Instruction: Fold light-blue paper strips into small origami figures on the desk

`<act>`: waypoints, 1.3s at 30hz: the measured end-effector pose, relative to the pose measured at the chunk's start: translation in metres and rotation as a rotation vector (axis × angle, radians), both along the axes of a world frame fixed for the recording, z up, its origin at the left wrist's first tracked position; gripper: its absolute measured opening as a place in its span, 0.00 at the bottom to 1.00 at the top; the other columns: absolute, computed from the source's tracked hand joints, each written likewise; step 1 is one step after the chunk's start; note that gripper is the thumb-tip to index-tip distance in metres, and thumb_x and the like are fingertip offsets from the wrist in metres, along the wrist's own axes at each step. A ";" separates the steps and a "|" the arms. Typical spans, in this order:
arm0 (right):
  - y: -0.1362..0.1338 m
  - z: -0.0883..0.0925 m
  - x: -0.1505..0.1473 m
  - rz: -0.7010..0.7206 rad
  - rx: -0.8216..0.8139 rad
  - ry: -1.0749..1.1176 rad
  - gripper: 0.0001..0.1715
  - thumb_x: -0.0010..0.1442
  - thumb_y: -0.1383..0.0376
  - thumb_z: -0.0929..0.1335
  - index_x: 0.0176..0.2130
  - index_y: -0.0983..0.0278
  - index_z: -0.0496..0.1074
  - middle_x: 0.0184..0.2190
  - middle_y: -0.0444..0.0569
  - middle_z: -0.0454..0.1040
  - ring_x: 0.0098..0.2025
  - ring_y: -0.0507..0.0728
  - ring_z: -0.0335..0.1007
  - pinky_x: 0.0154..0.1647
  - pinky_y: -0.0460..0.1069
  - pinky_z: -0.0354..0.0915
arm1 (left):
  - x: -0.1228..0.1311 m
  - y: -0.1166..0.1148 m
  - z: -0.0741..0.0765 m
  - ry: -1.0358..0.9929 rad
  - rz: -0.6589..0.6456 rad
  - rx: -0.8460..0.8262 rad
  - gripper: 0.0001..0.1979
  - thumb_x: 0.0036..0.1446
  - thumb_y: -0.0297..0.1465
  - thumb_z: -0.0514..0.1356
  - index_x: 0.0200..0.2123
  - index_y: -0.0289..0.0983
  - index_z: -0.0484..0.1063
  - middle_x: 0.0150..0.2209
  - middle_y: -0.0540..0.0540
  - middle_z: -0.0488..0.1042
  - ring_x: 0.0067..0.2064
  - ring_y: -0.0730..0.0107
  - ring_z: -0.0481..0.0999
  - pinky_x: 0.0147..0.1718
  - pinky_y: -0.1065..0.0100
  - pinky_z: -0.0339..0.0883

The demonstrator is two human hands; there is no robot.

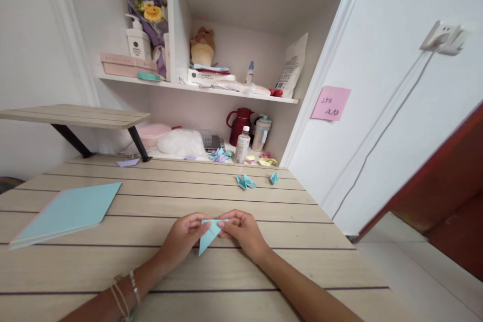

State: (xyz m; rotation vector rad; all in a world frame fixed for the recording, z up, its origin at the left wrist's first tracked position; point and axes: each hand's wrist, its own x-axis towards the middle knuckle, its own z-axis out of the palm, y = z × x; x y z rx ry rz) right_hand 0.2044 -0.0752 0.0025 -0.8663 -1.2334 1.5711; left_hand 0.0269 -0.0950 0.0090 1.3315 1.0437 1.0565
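A folded light-blue paper (210, 236) is held just above the wooden table, near its middle. It has a flat top edge, a visible crease and a point hanging down to the lower left. My left hand (184, 235) pinches its upper left corner between thumb and fingers. At the upper right corner, my right hand (241, 229) grips it the same way. Bracelets circle my left wrist.
A stack of coloured paper sheets (71, 211) lies at the left. Small folded blue pieces (246, 181) and another (273, 178) sit towards the back. Behind them stand a bottle (242, 146), a red jug (239, 126) and a small raised shelf (75, 115).
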 end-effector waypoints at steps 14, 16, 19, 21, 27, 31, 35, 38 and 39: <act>0.001 0.001 0.000 0.014 -0.011 -0.026 0.23 0.43 0.51 0.71 0.30 0.69 0.73 0.20 0.48 0.75 0.24 0.55 0.72 0.30 0.50 0.69 | 0.002 -0.001 0.010 0.005 0.021 -0.060 0.12 0.47 0.38 0.61 0.27 0.33 0.73 0.21 0.50 0.73 0.24 0.72 0.70 0.23 0.74 0.61; 0.002 -0.001 0.001 -0.012 0.013 -0.032 0.25 0.43 0.52 0.71 0.35 0.69 0.73 0.18 0.46 0.74 0.21 0.54 0.71 0.28 0.49 0.68 | 0.002 0.000 0.009 -0.005 -0.011 -0.091 0.12 0.46 0.38 0.61 0.27 0.33 0.73 0.21 0.49 0.74 0.24 0.72 0.71 0.23 0.74 0.62; 0.002 -0.002 0.001 -0.091 0.072 -0.054 0.30 0.41 0.55 0.73 0.42 0.68 0.70 0.14 0.43 0.72 0.17 0.52 0.67 0.23 0.48 0.67 | 0.000 0.001 0.008 0.025 -0.103 -0.134 0.12 0.44 0.37 0.63 0.27 0.32 0.73 0.25 0.46 0.76 0.26 0.70 0.73 0.25 0.72 0.64; 0.000 -0.001 0.001 -0.134 0.108 -0.063 0.31 0.41 0.56 0.73 0.44 0.67 0.70 0.13 0.41 0.71 0.16 0.51 0.66 0.22 0.47 0.66 | -0.001 0.002 0.008 0.045 -0.148 -0.143 0.13 0.43 0.37 0.63 0.28 0.32 0.73 0.27 0.44 0.77 0.27 0.69 0.74 0.25 0.71 0.65; -0.006 0.006 -0.002 -0.128 0.110 -0.049 0.31 0.46 0.54 0.71 0.47 0.67 0.69 0.14 0.41 0.70 0.17 0.52 0.66 0.23 0.49 0.66 | -0.002 0.002 0.011 0.035 -0.174 -0.096 0.13 0.44 0.37 0.63 0.28 0.32 0.72 0.25 0.45 0.76 0.24 0.73 0.72 0.21 0.74 0.62; -0.005 0.008 -0.002 -0.085 0.094 0.032 0.36 0.48 0.53 0.69 0.53 0.65 0.62 0.18 0.42 0.72 0.21 0.53 0.69 0.28 0.51 0.67 | -0.001 0.002 0.010 -0.043 -0.092 -0.124 0.13 0.44 0.36 0.64 0.30 0.33 0.71 0.24 0.47 0.76 0.23 0.74 0.72 0.22 0.75 0.64; -0.005 0.009 -0.003 -0.005 0.052 0.090 0.31 0.49 0.53 0.69 0.50 0.64 0.66 0.26 0.48 0.76 0.28 0.54 0.71 0.31 0.50 0.66 | -0.004 0.003 0.010 -0.175 0.029 -0.174 0.12 0.43 0.34 0.65 0.30 0.34 0.69 0.25 0.48 0.76 0.28 0.71 0.75 0.32 0.70 0.69; -0.007 0.009 -0.005 0.043 0.069 0.052 0.21 0.45 0.56 0.71 0.38 0.65 0.74 0.27 0.48 0.76 0.30 0.54 0.71 0.33 0.49 0.65 | -0.006 0.003 0.011 -0.194 0.003 -0.183 0.12 0.44 0.34 0.65 0.31 0.35 0.68 0.28 0.46 0.77 0.31 0.69 0.76 0.35 0.70 0.69; -0.007 0.008 -0.006 0.051 0.067 0.051 0.19 0.45 0.56 0.72 0.36 0.65 0.75 0.26 0.48 0.76 0.30 0.54 0.70 0.33 0.49 0.65 | -0.006 0.003 0.012 -0.191 -0.012 -0.185 0.12 0.45 0.33 0.64 0.31 0.35 0.68 0.29 0.45 0.78 0.32 0.69 0.76 0.36 0.69 0.69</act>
